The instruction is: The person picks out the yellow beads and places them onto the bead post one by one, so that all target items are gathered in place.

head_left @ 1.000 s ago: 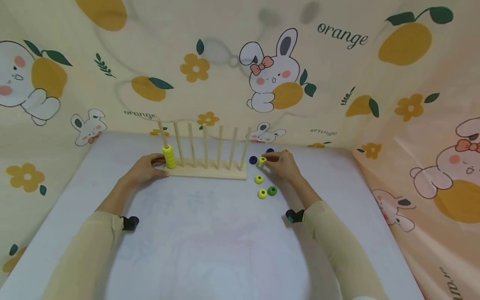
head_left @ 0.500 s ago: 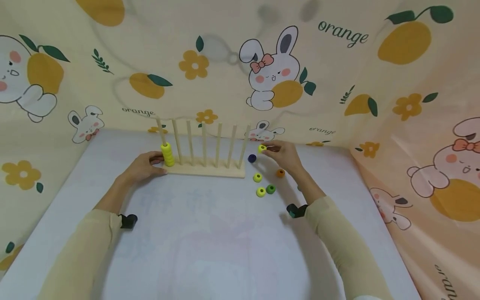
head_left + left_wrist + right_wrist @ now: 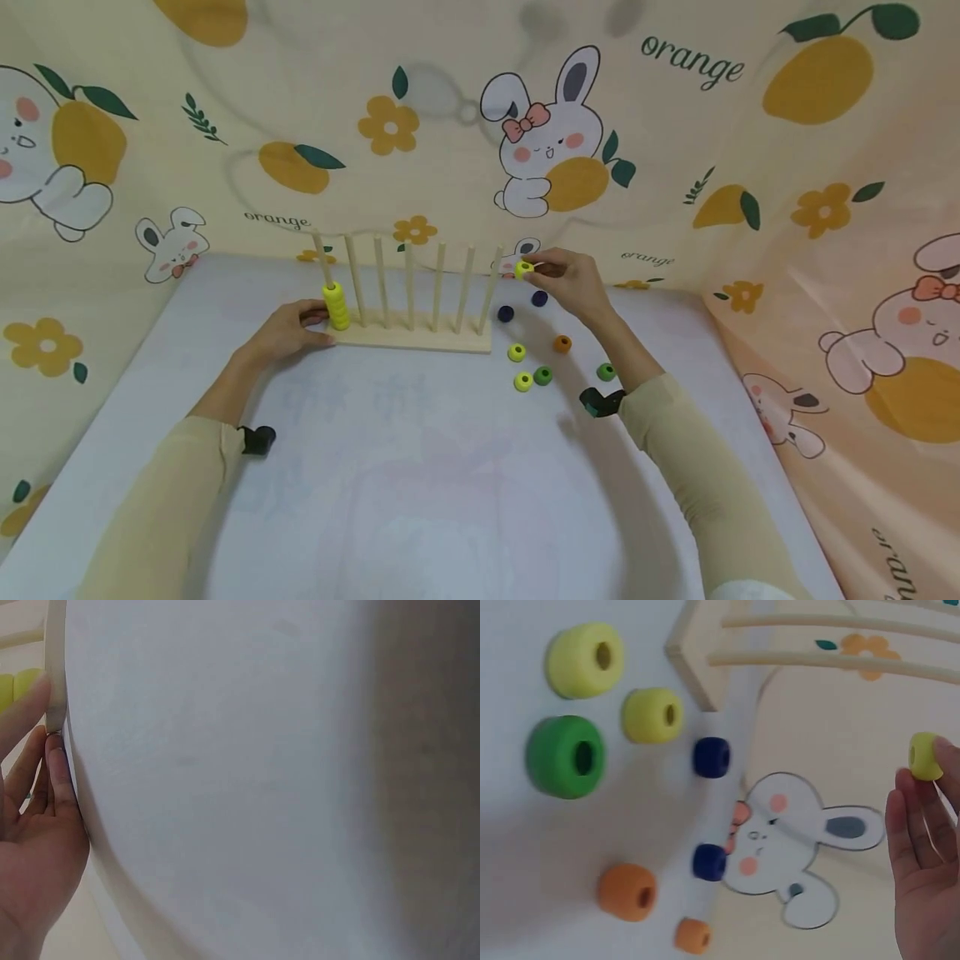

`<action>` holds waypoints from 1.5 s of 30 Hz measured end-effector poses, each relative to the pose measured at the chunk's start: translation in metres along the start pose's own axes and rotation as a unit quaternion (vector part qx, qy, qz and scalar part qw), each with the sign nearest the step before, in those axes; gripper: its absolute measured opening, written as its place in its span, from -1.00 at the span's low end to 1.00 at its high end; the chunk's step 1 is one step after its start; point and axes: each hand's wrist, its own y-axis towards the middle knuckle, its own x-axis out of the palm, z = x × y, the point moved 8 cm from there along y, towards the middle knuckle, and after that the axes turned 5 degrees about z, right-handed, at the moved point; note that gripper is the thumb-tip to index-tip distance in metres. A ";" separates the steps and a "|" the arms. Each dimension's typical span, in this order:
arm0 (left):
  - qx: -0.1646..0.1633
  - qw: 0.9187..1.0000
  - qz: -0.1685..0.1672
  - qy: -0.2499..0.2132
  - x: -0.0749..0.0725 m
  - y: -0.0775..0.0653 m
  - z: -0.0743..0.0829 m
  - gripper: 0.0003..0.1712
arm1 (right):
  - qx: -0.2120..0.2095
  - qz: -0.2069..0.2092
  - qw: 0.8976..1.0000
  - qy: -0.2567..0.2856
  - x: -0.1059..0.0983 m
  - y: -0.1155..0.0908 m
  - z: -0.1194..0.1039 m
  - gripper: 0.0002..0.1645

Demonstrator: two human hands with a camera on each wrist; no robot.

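Head view: at left, I have the left hand (image 3: 291,333) in a curled grip on the end of the wooden rack (image 3: 411,337), beside stacked yellow beads (image 3: 337,307) on the leftmost peg (image 3: 322,260). Six other pegs (image 3: 409,283) stand bare, so I judge it early. Further right, the right hand (image 3: 573,283) pinches one yellow bead (image 3: 523,270) above the desk (image 3: 420,450); loose beads (image 3: 543,375) remain unthreaded.

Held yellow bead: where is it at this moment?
In the head view, the yellow bead is pinched in the right hand, to the right of the rightmost wooden peg.
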 end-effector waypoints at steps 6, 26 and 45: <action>0.004 1.000 -0.004 -0.005 -0.001 0.000 0.002 -0.07 | -0.024 0.000 1.000 0.009 -0.005 0.010 -0.028 -0.64; 0.000 1.000 0.001 0.014 -0.001 -0.002 -0.003 -0.07 | -0.089 -0.035 0.995 -0.002 0.002 0.041 -0.099 -0.66; 0.000 1.000 -0.001 0.016 0.000 -0.001 0.000 -0.09 | -0.106 -0.056 0.991 0.061 0.050 0.056 -0.145 -0.67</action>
